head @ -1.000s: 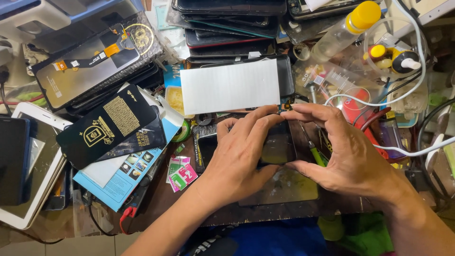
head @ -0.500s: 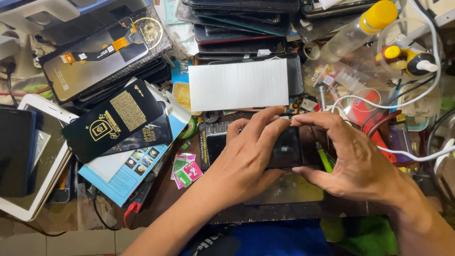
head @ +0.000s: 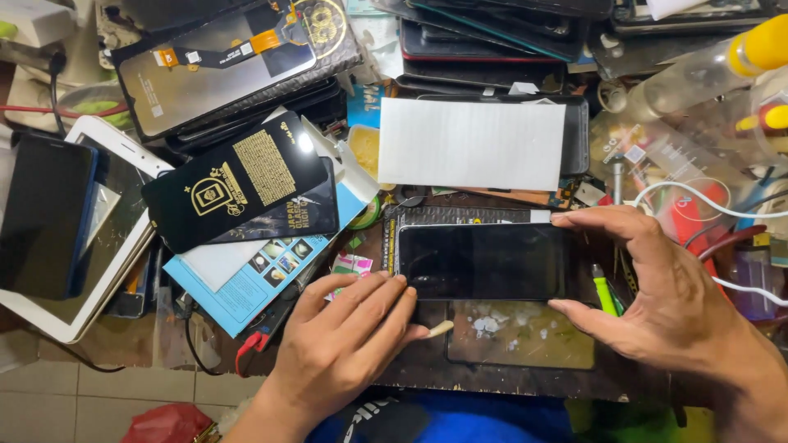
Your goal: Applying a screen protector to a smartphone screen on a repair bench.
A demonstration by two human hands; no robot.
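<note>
Nearest, the left hand [head: 341,349] rests loosely curled, fingertips touching the near left corner of a dark phone [head: 483,261], gripping nothing. To the right, the right hand [head: 669,303] pinches the phone's right end between thumb and forefinger. The phone lies flat at the centre of the cluttered bench. Just beyond it sits a white foam sheet [head: 471,143]; far left, a black packet [head: 236,179].

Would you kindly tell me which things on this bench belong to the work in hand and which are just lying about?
In hand:
- dark phone, right hand pinching its right end
- left hand at its lower left corner

Lying about:
- white sheet
- black packet
- blue box
- white tablet
- yellow-capped bottle
</note>
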